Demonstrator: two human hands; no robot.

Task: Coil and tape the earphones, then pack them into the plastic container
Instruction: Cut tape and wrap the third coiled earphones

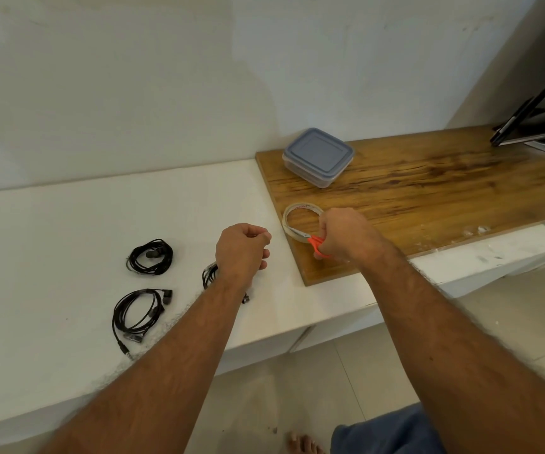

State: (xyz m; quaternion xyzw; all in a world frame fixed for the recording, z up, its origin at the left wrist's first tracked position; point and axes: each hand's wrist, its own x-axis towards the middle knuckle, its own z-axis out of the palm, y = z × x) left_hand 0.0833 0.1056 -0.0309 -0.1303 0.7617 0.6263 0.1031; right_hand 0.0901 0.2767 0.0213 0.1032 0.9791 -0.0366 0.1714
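The person's right hand (343, 234) has its fingers curled around the orange handles of a small pair of scissors (313, 243). The shiny blades point to the left and lie across the near edge of a clear roll of sticky tape (300, 221). The tape roll lies flat on a brown wooden board (428, 191), close to the board's left edge. The left hand (243, 250) hangs over the white counter (68, 224) with its fingers curled in and the thumb pressed to the fingertips. It may be pinching something tiny, but what it is cannot be seen. Under the left wrist lies a black coil of earphones (209, 276), partly hidden by the arm. Two more black coils of earphones rest on the white counter to the left. One coil (150, 257) is farther back, and the other coil (140, 314) is nearer, with its plug trailing toward the counter's front edge. A clear plastic box with a grey-blue lid (318, 155) sits on the far left corner of the wooden board, near the wall. Its lid is on. The box is well apart from all three coils.
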